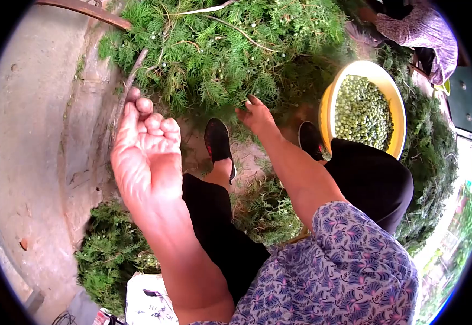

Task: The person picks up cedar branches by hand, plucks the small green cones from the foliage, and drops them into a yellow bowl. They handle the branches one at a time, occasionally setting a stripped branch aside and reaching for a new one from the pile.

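Note:
My left hand (149,149) is raised with the palm turned up and the fingers curled closed. A woody stem of an evergreen branch (134,70) runs down to its thumb and forefinger, which close on it; the stem passes partly behind the hand. My right hand (259,116) reaches to the lower edge of the leafy green sprays (209,76), its thumb and fingers drawn together. What lies between those fingertips is too small to make out. Small pale green seed cones dot the foliage.
At the right a yellow basin (327,108) holds many green seed cones (360,111). More cut greenery (108,249) lies at lower left and along the right. A white bag (149,300) is near my left forearm. Another person's patterned sleeve (420,30) shows at upper right.

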